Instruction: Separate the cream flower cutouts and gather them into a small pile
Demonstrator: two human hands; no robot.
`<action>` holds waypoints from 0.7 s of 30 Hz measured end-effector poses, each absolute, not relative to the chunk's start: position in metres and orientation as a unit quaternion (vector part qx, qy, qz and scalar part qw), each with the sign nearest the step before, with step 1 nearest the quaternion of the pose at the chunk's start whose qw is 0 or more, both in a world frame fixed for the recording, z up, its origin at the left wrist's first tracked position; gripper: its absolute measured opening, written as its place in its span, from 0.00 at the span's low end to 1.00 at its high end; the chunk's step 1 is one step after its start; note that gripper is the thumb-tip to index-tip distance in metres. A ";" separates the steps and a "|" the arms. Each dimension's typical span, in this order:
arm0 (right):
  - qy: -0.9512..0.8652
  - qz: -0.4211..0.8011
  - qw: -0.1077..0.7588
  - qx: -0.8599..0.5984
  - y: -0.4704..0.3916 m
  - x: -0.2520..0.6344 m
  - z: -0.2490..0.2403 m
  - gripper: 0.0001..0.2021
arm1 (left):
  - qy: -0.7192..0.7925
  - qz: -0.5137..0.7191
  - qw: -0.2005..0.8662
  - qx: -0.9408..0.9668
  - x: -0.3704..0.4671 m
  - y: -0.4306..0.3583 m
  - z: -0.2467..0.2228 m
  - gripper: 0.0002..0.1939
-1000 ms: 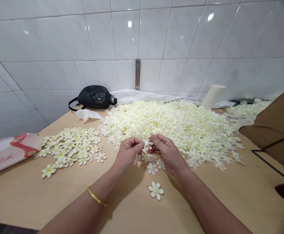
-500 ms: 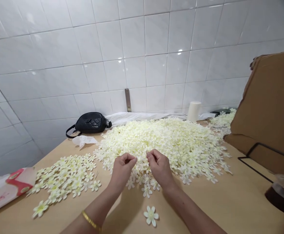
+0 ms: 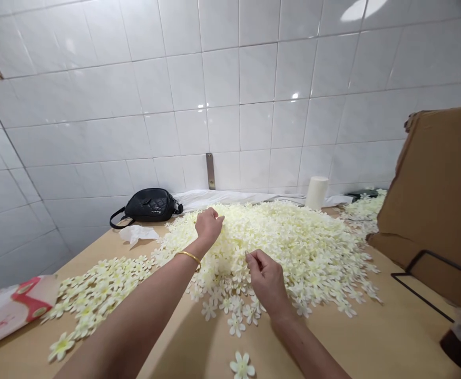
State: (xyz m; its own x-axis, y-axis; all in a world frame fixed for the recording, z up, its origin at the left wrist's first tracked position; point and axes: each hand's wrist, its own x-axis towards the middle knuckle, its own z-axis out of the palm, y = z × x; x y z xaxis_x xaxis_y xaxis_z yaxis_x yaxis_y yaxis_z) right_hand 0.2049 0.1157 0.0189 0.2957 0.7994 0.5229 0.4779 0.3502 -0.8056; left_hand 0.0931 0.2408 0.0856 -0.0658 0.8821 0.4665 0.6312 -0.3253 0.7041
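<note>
A broad heap of pale yellow-white artificial flower heads (image 3: 289, 237) lies in front of me on the table. My left hand (image 3: 209, 226), a gold bangle on its wrist, is over the heap's left part, fingers curled together; what they hold, if anything, is hidden. Nearer to me, my right hand (image 3: 267, 279) is closed in a pinch at the heap's front edge, thumb against forefinger. Anything between those fingertips is too small to make out. One single flower head (image 3: 242, 366) lies on the table below the heap.
Left of the heap are a smaller spread of flower heads (image 3: 104, 284), a pink-and-white packet (image 3: 12, 310), a crumpled tissue (image 3: 138, 235) and a black bag (image 3: 151, 204). A white cylinder (image 3: 316, 192) stands behind. On the right are a cardboard box (image 3: 435, 205) and a black wire frame (image 3: 423, 295).
My left hand has moved forward and up over the heap, away from my right hand. My right hand keeps its pinch and has shifted only slightly. The view has tilted up a little.
</note>
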 end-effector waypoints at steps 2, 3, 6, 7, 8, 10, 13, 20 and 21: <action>-0.581 0.107 0.589 -0.551 0.116 0.206 0.021 0.15 | 0.557 0.454 0.115 0.686 0.086 0.228 0.084 0.07; -0.582 0.098 0.590 -0.551 0.116 0.207 0.021 0.14 | 0.550 0.447 0.109 0.697 0.081 0.217 0.081 0.08; -0.577 0.102 0.588 -0.558 0.115 0.207 0.021 0.14 | 0.523 0.411 0.110 0.739 0.061 0.170 0.064 0.09; -0.574 0.105 0.586 -0.563 0.114 0.207 0.021 0.14 | 0.512 0.391 0.114 0.756 0.054 0.152 0.057 0.09; -0.570 0.110 0.583 -0.569 0.113 0.207 0.020 0.14 | 0.490 0.365 0.113 0.784 0.047 0.134 0.049 0.09; -0.562 0.119 0.577 -0.580 0.112 0.207 0.018 0.14 | 0.461 0.314 0.126 0.820 0.033 0.098 0.036 0.10; -0.562 0.115 0.583 -0.576 0.115 0.206 0.014 0.13 | 0.427 0.271 0.164 0.847 0.021 0.055 0.019 0.08; -0.593 0.131 0.562 -0.561 0.104 0.202 0.013 0.13 | 0.348 0.250 0.078 0.900 0.028 -0.002 -0.009 0.18; -0.608 0.142 0.541 -0.563 0.095 0.203 0.015 0.13 | 0.335 0.239 0.057 0.909 0.031 -0.004 -0.011 0.20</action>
